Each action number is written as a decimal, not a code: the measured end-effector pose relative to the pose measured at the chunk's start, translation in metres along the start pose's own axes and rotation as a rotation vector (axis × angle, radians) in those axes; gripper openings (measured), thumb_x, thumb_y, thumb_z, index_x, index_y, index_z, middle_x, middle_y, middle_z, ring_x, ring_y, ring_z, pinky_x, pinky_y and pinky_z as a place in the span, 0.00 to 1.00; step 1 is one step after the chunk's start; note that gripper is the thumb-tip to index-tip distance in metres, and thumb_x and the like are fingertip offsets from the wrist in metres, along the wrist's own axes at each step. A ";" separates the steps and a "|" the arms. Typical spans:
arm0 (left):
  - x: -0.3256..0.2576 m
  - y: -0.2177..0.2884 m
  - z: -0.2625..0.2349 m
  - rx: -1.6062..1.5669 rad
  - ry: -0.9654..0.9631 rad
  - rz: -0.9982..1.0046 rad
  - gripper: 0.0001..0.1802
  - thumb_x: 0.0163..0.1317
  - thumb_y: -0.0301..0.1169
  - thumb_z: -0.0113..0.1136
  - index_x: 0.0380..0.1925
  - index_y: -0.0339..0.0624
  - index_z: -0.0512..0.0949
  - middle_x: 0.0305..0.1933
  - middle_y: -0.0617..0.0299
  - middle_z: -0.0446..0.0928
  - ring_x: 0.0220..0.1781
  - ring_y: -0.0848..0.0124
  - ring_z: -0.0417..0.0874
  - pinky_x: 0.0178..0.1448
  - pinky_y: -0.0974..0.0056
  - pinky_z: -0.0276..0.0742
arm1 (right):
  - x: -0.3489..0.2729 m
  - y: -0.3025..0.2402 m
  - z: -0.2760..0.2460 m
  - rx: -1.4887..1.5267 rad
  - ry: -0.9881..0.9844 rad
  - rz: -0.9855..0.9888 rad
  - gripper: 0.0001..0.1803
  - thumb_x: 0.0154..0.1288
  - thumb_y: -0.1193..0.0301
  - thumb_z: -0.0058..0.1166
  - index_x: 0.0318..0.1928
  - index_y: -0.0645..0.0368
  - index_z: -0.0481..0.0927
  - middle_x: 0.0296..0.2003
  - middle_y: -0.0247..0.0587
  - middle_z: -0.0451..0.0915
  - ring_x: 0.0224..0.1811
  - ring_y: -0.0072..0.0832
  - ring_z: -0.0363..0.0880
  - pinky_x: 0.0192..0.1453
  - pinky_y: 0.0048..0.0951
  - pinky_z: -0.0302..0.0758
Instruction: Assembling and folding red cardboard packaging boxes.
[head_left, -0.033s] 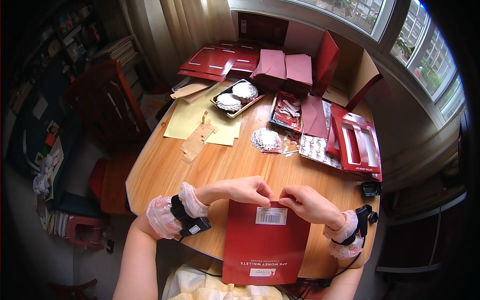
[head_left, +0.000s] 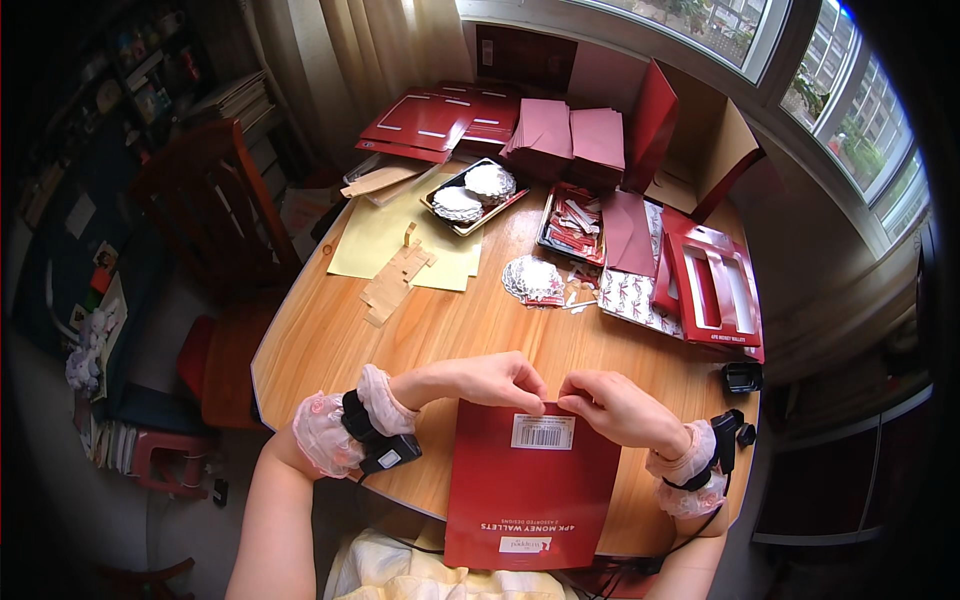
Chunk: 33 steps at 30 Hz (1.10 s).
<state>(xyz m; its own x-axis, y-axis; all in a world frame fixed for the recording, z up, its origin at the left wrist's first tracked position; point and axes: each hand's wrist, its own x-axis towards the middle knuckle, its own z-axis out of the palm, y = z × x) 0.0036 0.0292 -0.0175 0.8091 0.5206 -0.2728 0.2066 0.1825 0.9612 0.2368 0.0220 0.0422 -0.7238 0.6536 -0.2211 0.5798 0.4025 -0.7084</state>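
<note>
A flat red cardboard sleeve (head_left: pixel 530 485) with a white barcode label hangs over the table's near edge, its printing upside down to me. At its far edge my left hand (head_left: pixel 500 380) pinches the rim just left of the middle. Close beside it, my right hand (head_left: pixel 610 405) has thumb and fingers closed on the same edge. Past my hands lies a pile of round silver-edged white stickers (head_left: pixel 533 278). To its right are a pink envelope (head_left: pixel 628 235) and red window-cut card sleeves (head_left: pixel 715 285).
Two sticker stacks sit in a black tray (head_left: pixel 468 225); another tray (head_left: pixel 548 235) holds red and white scraps. Brown tape strips (head_left: pixel 395 285) lie by yellow paper (head_left: pixel 350 250). Pink envelope stacks (head_left: pixel 597 140), red folders (head_left: pixel 415 120) and an open carton (head_left: pixel 715 165) stand at the back.
</note>
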 end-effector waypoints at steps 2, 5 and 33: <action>0.001 0.000 0.000 0.006 0.013 -0.018 0.11 0.61 0.34 0.60 0.32 0.36 0.84 0.28 0.71 0.80 0.32 0.84 0.74 0.39 0.73 0.71 | 0.001 0.001 0.000 0.011 -0.001 0.000 0.11 0.70 0.67 0.52 0.40 0.64 0.79 0.32 0.55 0.81 0.38 0.51 0.80 0.42 0.43 0.75; 0.001 -0.005 -0.001 -0.008 -0.009 0.004 0.12 0.62 0.35 0.60 0.32 0.36 0.84 0.28 0.72 0.80 0.32 0.84 0.74 0.39 0.73 0.71 | 0.002 0.001 0.002 -0.001 -0.002 -0.008 0.11 0.70 0.67 0.52 0.40 0.65 0.79 0.32 0.56 0.81 0.37 0.51 0.80 0.41 0.43 0.75; 0.003 -0.010 -0.010 0.050 -0.026 0.005 0.17 0.72 0.38 0.56 0.47 0.32 0.81 0.41 0.71 0.81 0.43 0.84 0.75 0.49 0.73 0.73 | 0.009 0.010 0.010 0.118 0.047 -0.033 0.12 0.65 0.67 0.59 0.36 0.66 0.80 0.31 0.46 0.79 0.35 0.37 0.79 0.41 0.35 0.75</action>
<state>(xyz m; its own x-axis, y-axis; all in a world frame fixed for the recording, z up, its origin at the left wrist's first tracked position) -0.0021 0.0375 -0.0280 0.8243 0.4993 -0.2670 0.2286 0.1378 0.9637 0.2328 0.0256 0.0263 -0.7219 0.6717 -0.1665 0.5058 0.3478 -0.7894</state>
